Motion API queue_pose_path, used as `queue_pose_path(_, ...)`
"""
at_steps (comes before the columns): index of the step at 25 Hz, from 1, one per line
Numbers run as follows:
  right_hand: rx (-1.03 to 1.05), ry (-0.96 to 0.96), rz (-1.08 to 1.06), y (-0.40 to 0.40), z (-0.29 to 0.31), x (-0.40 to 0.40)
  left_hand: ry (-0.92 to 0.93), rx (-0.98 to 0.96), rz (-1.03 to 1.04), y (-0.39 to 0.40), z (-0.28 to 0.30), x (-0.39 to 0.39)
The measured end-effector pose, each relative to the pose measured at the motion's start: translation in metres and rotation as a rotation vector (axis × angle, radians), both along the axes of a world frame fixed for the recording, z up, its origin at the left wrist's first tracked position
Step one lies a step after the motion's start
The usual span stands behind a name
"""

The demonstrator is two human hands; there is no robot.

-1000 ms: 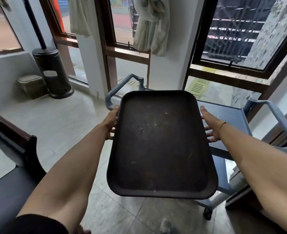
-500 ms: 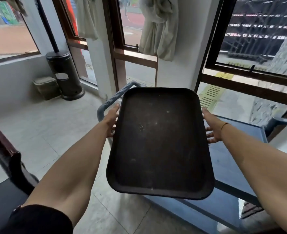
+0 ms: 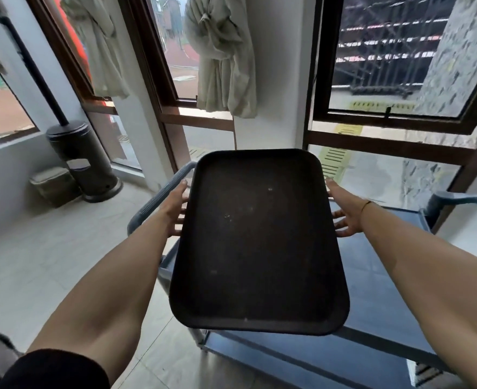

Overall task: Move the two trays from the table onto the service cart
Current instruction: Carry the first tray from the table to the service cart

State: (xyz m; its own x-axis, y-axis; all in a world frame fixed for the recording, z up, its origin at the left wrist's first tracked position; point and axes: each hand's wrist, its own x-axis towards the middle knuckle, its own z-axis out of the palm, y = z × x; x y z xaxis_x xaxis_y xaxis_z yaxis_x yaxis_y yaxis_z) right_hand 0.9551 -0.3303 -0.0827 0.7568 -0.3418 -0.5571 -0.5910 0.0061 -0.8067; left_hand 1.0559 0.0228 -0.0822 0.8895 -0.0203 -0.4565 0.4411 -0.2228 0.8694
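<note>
I hold a dark brown rectangular tray point(image 3: 257, 242) flat in front of me, empty, its long side pointing away. My left hand point(image 3: 174, 210) grips its left rim and my right hand point(image 3: 344, 210) grips its right rim, fingers reaching underneath. The tray hangs over the left part of the blue-grey service cart point(image 3: 377, 279), above its top shelf. The cart's left handle point(image 3: 158, 197) shows beside my left hand and its right handle point(image 3: 462, 200) at the far right. No second tray is in view.
A black patio heater base point(image 3: 83, 161) and a small olive box point(image 3: 53, 185) stand on the tiled floor at the left. Windows with tied curtains point(image 3: 223, 57) lie behind the cart. A lower cart shelf point(image 3: 316, 357) shows below the tray.
I have stepped closer to the cart. The tray, held the same way, now hangs over the cart's top shelf. The dark chair at the left has dropped out of view.
</note>
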Motion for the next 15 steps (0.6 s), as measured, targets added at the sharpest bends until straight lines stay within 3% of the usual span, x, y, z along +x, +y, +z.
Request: queue_pose_path(15,0.008,0.078,-0.163,0.043,-0.046,0.085,0.103,0.106,-0.23,0.021,-0.047,0.147)
